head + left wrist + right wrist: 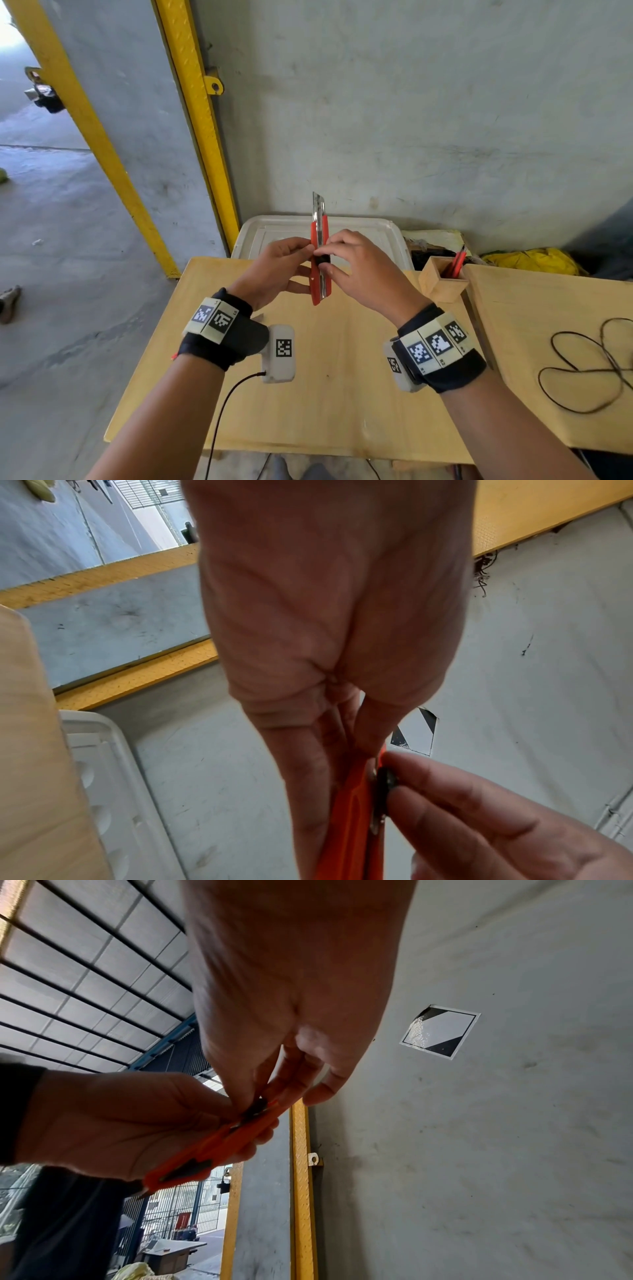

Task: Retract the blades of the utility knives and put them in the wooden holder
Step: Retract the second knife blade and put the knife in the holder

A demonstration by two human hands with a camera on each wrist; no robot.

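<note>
An orange utility knife (320, 240) stands upright in the air above the wooden table (325, 377), its steel blade (318, 202) sticking out at the top. My left hand (274, 267) grips the knife's orange body (346, 818) from the left. My right hand (363, 267) pinches the black slider (322, 259) on the knife's front, seen also in the wrist views as the slider (388, 777) and slider (255, 1107). A small wooden holder (442, 279) stands at the right of the table with another orange knife (457, 263) in it.
A white plastic bin lid (359, 229) lies behind the table against the grey wall. A second wooden board (548, 342) to the right carries a coiled black cable (589, 366). A yellow steel door frame (202, 113) stands at the left.
</note>
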